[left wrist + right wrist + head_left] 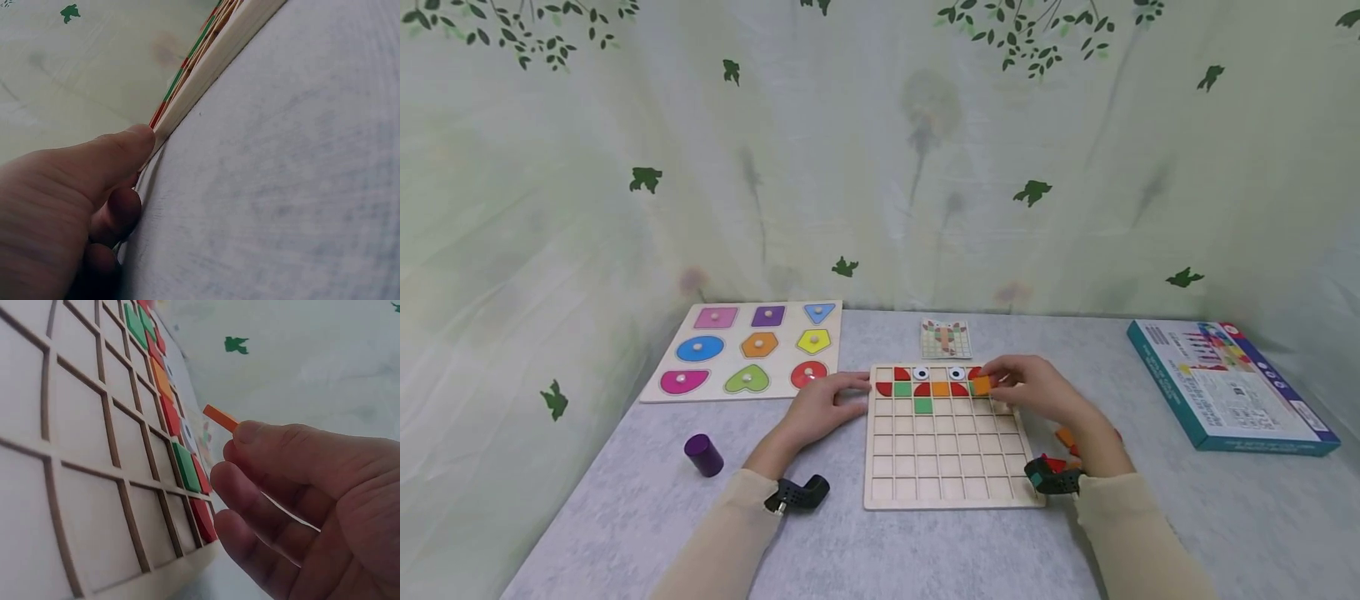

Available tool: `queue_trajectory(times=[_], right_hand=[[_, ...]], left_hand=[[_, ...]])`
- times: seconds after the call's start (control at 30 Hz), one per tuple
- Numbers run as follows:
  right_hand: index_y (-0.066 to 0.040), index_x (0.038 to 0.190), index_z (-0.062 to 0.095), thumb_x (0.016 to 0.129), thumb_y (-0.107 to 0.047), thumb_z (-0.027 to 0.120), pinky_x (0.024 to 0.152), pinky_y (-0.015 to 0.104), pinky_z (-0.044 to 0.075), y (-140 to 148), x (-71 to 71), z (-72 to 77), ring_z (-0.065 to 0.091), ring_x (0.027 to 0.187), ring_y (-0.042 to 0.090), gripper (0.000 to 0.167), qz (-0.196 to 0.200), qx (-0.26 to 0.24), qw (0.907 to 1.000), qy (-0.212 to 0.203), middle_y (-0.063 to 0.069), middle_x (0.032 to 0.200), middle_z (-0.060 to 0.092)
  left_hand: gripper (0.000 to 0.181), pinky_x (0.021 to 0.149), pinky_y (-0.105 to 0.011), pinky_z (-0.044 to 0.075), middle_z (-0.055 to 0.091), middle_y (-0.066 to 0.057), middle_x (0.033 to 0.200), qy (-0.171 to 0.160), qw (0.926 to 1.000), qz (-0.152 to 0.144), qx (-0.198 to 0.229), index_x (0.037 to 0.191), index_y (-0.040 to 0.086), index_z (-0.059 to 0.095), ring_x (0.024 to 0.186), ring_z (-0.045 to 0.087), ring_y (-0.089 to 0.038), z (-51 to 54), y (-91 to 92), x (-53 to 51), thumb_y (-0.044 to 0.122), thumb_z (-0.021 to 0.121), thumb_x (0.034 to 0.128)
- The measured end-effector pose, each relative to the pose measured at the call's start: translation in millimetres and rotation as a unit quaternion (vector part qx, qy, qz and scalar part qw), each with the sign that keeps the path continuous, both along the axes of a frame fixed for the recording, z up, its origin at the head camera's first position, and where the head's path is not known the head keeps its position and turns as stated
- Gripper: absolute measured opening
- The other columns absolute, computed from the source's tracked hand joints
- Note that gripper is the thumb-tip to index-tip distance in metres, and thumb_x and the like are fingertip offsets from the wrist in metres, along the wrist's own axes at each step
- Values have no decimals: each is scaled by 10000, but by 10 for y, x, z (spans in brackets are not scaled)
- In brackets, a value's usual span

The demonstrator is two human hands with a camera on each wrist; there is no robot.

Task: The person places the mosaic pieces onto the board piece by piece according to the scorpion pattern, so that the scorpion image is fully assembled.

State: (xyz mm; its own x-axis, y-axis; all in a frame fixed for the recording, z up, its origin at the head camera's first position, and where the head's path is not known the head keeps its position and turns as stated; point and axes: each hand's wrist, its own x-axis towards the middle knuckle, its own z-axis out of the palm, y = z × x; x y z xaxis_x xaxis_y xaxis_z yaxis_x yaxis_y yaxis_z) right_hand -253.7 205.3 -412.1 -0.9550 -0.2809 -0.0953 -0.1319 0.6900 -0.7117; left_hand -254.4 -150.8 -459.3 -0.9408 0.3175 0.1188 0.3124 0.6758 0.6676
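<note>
My right hand (1037, 387) pinches an orange square tile (220, 417) between thumb and index finger, above the upper right of a wooden grid board (955, 458). Its other fingers are loosely bent in the right wrist view. Red, green and orange tiles and two eye tiles (956, 373) fill cells along the board's far rows; a green tile (922, 406) lies one row nearer. Against the board's left edge, my left hand (823, 408) rests with thumb and fingers touching its side. In the left wrist view the thumb (119, 153) meets that edge.
A pattern card (945, 338) lies behind the board. At the back left is a shape puzzle (790, 342) with knobbed pieces; a purple cylinder (703, 455) stands nearer. Loose red and orange tiles (1065, 437) lie under the right forearm. A flat box (1240, 392) is at the right.
</note>
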Motion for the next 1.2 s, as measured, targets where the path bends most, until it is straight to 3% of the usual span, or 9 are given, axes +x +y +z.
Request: queue_trajectory(times=[0.23,0.53,1.2], right_hand=[[-175,1146,709,892,-168,743,733,267,505,-168,18,-44,575,896,198,256,234,26,9997,-23,32,1011,673],[-166,1114,710,876,-174,773,754,293,508,-313,43,-143,586,806,165,247,572,53,9983,62,12,949,662],[-198,1053,709,878,-161,748,704,299,434,-500,71,-231,522,727,142,183,470,387,9970,469,-19,797,591]], left_hand=[[317,683,-241,417,623,99,1398,31,10000,-17,-69,1175,240,731,748,513,-101,13,-1,9,292,785,867],[316,668,-238,412,628,72,1397,28,9999,-102,6,1168,233,732,719,492,-111,10,7,20,277,790,861],[329,665,-231,413,620,89,1403,82,9998,-59,-175,1189,255,723,709,496,-102,-5,-8,-8,298,783,868]])
